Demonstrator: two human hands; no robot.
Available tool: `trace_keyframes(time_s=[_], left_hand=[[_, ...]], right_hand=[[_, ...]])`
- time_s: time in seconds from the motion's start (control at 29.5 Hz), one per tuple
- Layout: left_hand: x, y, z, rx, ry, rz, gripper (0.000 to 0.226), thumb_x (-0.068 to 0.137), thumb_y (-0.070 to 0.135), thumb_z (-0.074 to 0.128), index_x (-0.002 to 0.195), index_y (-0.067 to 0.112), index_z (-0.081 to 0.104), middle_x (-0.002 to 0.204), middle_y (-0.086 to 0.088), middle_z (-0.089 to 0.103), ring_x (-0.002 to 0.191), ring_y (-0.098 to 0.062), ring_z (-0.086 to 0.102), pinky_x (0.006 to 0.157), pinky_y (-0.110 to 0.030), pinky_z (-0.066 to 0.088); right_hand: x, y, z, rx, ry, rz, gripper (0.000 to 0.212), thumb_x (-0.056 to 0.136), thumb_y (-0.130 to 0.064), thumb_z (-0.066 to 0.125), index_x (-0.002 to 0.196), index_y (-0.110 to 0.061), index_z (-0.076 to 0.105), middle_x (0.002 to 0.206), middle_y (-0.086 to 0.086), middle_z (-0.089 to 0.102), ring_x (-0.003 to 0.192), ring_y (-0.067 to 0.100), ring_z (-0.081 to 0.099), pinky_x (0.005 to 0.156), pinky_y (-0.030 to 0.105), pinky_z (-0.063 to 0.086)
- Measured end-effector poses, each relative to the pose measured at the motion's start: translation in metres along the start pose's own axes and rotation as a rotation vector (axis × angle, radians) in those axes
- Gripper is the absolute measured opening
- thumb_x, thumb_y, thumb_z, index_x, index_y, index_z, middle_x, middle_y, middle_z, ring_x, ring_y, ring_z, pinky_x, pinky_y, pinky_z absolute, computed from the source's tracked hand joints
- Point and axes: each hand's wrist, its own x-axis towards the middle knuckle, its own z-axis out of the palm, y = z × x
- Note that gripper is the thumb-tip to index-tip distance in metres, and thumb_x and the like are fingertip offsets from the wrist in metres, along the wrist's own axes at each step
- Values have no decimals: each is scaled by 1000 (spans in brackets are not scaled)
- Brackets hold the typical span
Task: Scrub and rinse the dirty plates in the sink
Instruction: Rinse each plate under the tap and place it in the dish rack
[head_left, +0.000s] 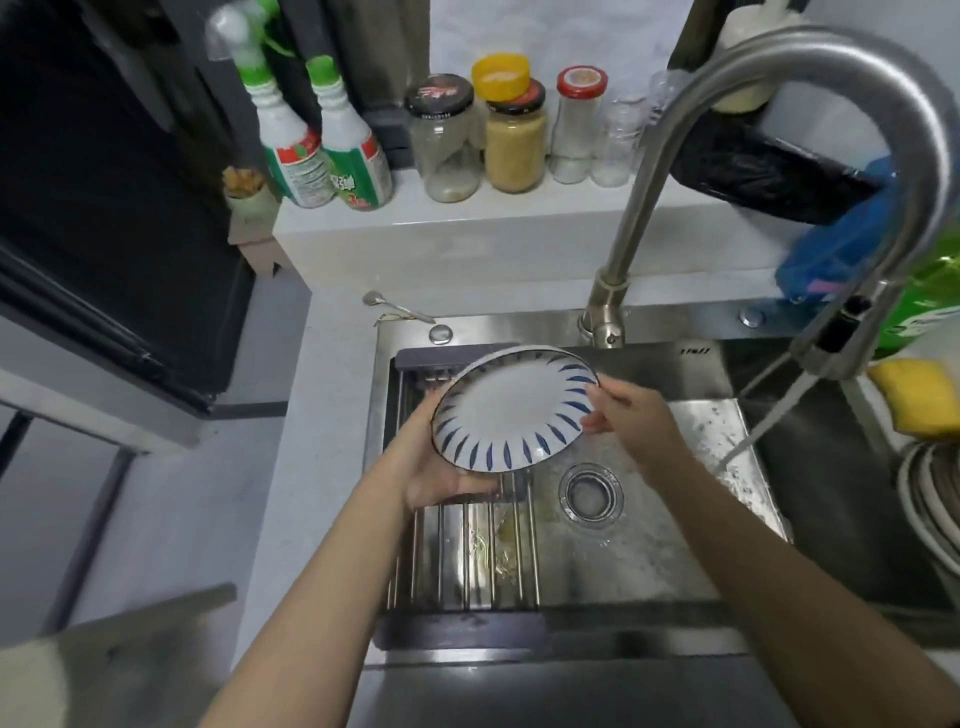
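A white plate with blue leaf strokes round its rim (511, 410) is held tilted above the left part of the steel sink (649, 519). My left hand (441, 467) grips its lower left edge from underneath. My right hand (631, 415) pinches the right edge, fingers curled at the rim. The plate faces up towards me and looks clean. Water runs from the pull-down faucet head (831, 338) in a slanted stream (763, 415) into the right of the basin, away from the plate.
A roll-up drying rack (467, 551) covers the sink's left side, below the plate. The drain (590, 493) lies in the middle. A yellow sponge (919, 395) and stacked dishes (930, 499) sit at the right. Jars and spray bottles (353, 150) line the back ledge.
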Motion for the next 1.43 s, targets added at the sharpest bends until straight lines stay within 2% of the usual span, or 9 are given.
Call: trace_keyframes(time_s=[0.17,0.24,0.34,0.44,0.61,0.78,0.98,1.26,1.43], left_hand=[[3,6,-17,-186,70,111,44,70,28,70,110,12,62,112,-17,63,101,-31,62,77,-42,57],[7,3,-26,-253,97,161,38,70,26,71,104,10,63,108,-16,62,97,-27,62,70,-35,60],[10,0,-38,-115,90,227,34,78,29,70,103,7,61,95,-10,61,78,-15,61,61,-21,53],[18,-1,-52,86,36,261,50,77,22,77,118,7,54,111,-11,60,94,-16,61,71,-21,55],[41,-9,-71,246,81,192,120,50,26,95,149,11,28,135,-11,55,121,-27,54,98,-37,50],[57,-26,-68,372,178,202,75,78,1,74,138,27,38,128,-2,55,118,-23,52,74,-25,54],[77,-43,-74,577,362,161,93,78,16,76,152,19,20,145,-4,34,130,-26,41,105,-42,42],[91,-46,-74,627,477,154,81,65,36,73,139,29,41,142,-7,40,122,-30,48,99,-51,47],[78,-39,-40,919,510,188,66,90,22,59,146,9,26,156,-14,12,141,-32,18,114,-41,28]], right_hand=[[7,0,8,107,-253,98,29,96,-30,48,124,-34,53,99,14,67,95,22,65,92,27,50],[10,1,11,211,-308,185,49,91,-43,43,134,-21,50,113,17,63,107,22,61,93,27,47],[17,1,23,317,-297,197,49,97,-28,45,134,3,46,124,12,56,114,21,56,91,24,51],[21,3,30,226,-299,220,43,97,-7,49,137,6,41,131,4,47,121,19,46,99,27,42],[28,19,35,-42,-294,223,57,92,-1,57,144,-4,35,148,3,38,126,15,42,106,32,35],[30,39,46,-326,-305,234,63,93,-7,56,148,-16,29,146,6,42,128,22,46,105,32,34],[33,53,61,-445,-328,258,70,92,-8,57,151,-19,22,152,3,34,129,20,44,104,26,31],[29,60,87,-549,-345,205,69,97,-13,51,152,-22,11,158,-1,19,135,26,37,108,33,34],[23,60,85,-521,-272,162,66,96,-20,54,151,-21,20,153,2,32,131,23,43,104,29,35]])
